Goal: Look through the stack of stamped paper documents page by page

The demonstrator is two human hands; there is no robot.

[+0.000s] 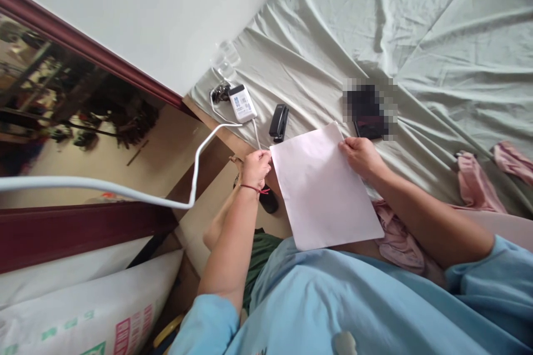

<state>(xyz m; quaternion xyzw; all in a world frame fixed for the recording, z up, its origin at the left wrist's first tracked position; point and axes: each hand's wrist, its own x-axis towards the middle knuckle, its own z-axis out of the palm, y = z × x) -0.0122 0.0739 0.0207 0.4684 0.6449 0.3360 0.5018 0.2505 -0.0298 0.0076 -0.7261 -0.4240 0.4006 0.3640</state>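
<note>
A blank white sheet of paper (327, 194) is held out in front of my body, slightly tilted, its lower edge close to my blue shirt. My left hand (256, 168) pinches its upper left corner between thumb and fingers. On the other side, my right hand (363, 156) grips the edge near the upper right corner. Just beyond the paper's top edge, a black stapler (278, 122) lies on the pale green bedsheet. Whether the paper is one sheet or several stacked together I cannot tell.
Left of the stapler lies a white box-shaped device (242, 104) with a cable (195, 161). Clear plastic containers (227, 58) sit by the wall. A dark, partly pixelated object (368, 113) rests on the bedsheet (449, 66). White printed sacks (91, 299) stand at lower left.
</note>
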